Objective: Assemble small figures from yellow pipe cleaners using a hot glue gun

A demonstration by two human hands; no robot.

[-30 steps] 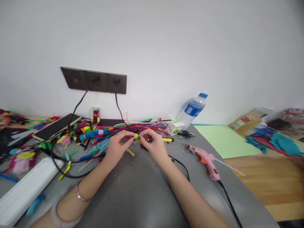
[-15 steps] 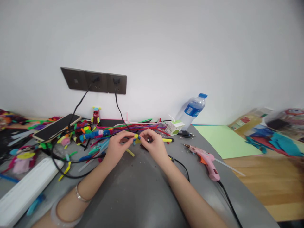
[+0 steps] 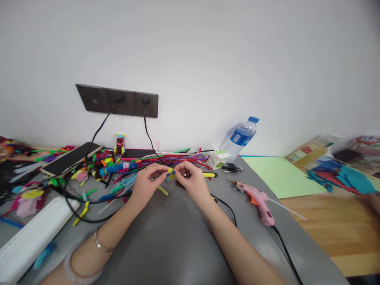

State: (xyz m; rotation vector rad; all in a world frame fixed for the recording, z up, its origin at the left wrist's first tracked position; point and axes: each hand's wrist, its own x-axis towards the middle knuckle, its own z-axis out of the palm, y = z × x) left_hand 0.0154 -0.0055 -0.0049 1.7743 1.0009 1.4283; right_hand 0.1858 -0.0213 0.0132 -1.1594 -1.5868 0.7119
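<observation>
My left hand [image 3: 150, 183] and my right hand [image 3: 191, 180] meet above the middle of the grey table. Thumb and fingertips of both are pinched together on a small yellow pipe cleaner piece [image 3: 170, 170]. Its shape is mostly covered by the fingers. Just below my left fingers shows a yellow strip [image 3: 162, 190]; I cannot tell whether it joins the held piece. Behind the hands spreads a pile of coloured pipe cleaners [image 3: 178, 157]. A yellow-and-black cutter [image 3: 209, 175] lies beyond my right hand.
On the right rests a pink glue gun [image 3: 258, 200] with its cord. A water bottle [image 3: 243, 136], a drink carton [image 3: 218, 159] and keys [image 3: 236, 169] stand near the wall. A phone [image 3: 71, 159], a white power strip [image 3: 38, 237], black cables and pipe cleaner figures [image 3: 28, 200] crowd the left.
</observation>
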